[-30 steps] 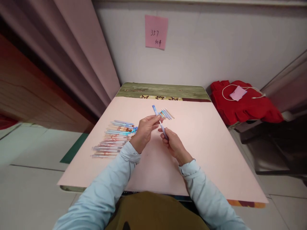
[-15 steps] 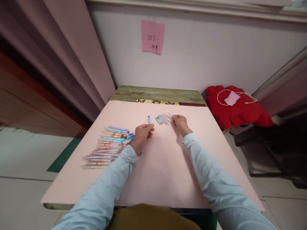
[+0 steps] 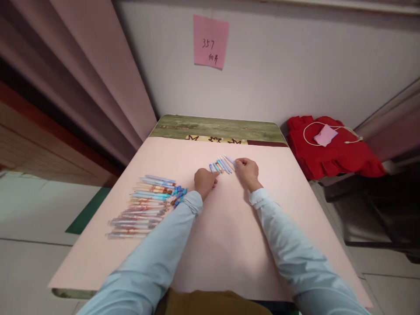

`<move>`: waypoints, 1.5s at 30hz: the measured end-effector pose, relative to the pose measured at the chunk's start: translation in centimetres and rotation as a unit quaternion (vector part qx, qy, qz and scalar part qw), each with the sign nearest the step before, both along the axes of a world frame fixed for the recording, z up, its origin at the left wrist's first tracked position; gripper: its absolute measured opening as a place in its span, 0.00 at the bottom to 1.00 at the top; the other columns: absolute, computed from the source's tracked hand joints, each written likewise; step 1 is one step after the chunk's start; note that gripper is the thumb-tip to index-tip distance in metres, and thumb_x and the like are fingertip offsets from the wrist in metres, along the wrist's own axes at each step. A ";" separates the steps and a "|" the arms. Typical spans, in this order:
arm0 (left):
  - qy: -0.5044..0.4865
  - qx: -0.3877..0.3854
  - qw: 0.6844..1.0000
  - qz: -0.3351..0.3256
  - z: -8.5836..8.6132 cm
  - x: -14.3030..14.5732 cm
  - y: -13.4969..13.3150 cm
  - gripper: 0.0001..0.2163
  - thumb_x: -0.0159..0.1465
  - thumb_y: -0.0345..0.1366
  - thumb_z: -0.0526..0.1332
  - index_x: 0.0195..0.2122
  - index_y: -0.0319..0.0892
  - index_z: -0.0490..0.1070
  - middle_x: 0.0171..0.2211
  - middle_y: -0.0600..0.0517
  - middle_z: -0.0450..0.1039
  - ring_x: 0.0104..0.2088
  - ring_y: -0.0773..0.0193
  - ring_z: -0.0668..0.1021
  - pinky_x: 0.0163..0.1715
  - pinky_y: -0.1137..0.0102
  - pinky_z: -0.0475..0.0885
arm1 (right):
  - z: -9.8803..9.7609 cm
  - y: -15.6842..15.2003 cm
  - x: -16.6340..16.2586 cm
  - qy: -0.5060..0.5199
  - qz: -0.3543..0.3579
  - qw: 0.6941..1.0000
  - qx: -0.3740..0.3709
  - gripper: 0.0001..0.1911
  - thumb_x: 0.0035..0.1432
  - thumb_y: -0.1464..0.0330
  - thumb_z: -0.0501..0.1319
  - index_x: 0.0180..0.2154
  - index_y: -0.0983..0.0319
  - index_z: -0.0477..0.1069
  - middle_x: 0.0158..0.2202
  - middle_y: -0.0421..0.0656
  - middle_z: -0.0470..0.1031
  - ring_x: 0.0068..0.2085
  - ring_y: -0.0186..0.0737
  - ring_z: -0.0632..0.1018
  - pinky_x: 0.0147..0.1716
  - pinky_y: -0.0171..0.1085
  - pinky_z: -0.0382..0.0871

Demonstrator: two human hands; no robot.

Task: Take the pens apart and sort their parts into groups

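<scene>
My left hand [image 3: 206, 181] is closed, its fingertips low at the near ends of a small row of pen parts. Whether it grips anything is hidden. A short blue pen cap [image 3: 211, 168] lies just beyond its knuckles, beside light-blue caps [image 3: 215, 166]. Several slim pale-blue and white pen pieces [image 3: 224, 165] slant alongside them. My right hand [image 3: 247, 173] pinches the near end of a pale-blue pen [image 3: 229, 159] at the row's right side. Left of my left hand lies a large batch of pens [image 3: 144, 205], with blue end pieces [image 3: 179, 192] bunched at its right.
A pale pink sheet [image 3: 229, 245] covers most of the table, whose green wood-patterned far edge [image 3: 216, 124] meets the wall. A pink note [image 3: 210, 41] is stuck there. Red cloth [image 3: 331, 153] with a white cable [image 3: 352, 139] lies at right. A curtain [image 3: 131, 87] hangs at left.
My left hand has moved right and slightly nearer, bringing the blue cap to the left end of the row. The right hand's pen has come down beside the other pieces.
</scene>
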State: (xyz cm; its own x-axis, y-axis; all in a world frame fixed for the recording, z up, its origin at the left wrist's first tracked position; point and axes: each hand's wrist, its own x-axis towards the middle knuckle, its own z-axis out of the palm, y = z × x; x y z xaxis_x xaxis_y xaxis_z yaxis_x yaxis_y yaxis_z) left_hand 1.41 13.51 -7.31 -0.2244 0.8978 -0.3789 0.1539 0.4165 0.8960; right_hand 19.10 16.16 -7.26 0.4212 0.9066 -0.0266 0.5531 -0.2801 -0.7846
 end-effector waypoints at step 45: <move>0.371 0.260 0.890 -0.043 4.4 -23.6 -8.9 0.11 0.59 0.33 0.62 0.43 0.41 0.78 0.43 0.45 0.79 0.42 0.54 0.79 0.44 0.63 0.72 | 1.7 -6.3 -22.7 -0.241 0.367 0.894 0.085 0.11 0.65 0.61 0.58 0.41 0.56 0.78 0.42 0.44 0.79 0.42 0.42 0.77 0.40 0.37 0.64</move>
State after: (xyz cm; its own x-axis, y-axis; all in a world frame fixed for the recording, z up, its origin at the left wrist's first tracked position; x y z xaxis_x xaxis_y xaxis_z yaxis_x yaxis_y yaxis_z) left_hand -22.17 4.58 -2.95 -0.1616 0.9344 0.3175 0.7955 -0.0671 0.6023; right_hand -3.59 9.81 -5.51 -0.3634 0.9173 0.1629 0.8246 0.3980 -0.4020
